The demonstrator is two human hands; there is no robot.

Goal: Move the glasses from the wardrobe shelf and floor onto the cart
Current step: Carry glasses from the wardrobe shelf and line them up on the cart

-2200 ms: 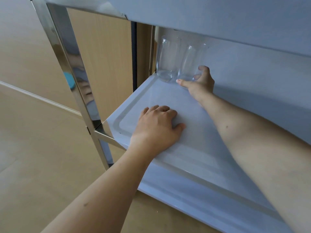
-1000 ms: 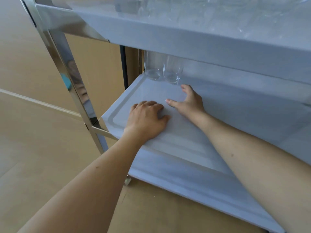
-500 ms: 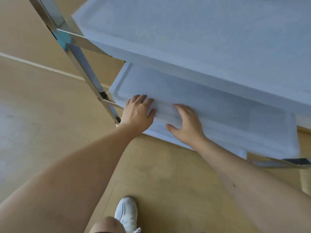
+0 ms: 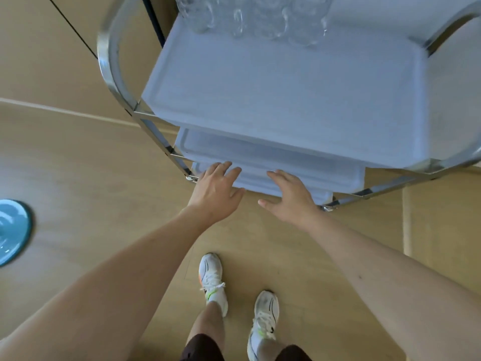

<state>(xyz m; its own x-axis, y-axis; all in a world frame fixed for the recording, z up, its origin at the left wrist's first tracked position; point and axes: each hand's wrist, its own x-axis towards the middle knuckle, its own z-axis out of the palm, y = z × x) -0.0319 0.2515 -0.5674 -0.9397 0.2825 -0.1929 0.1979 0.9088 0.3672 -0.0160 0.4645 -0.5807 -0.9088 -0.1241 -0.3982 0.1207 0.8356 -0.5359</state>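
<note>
1. We are now looking straight down over the cart (image 4: 286, 100), whereas earlier we were peering in under its upper tray.
2. Our left hand (image 4: 216, 191) is hovering at the cart's near lower edge, fingers spread wide, holding nothing; earlier it was pressing flat on the middle tray.
3. Our right hand (image 4: 289, 196) is hanging beside it, equally wide and empty, having left the two glasses deep on the middle tray.
4. A cluster of clear glasses (image 4: 255, 16) is standing along the cart's far top edge.
5. Our white shoes (image 4: 212, 280) are standing just before the cart; a blue disc (image 4: 11, 230) is lying well to its left.
</note>
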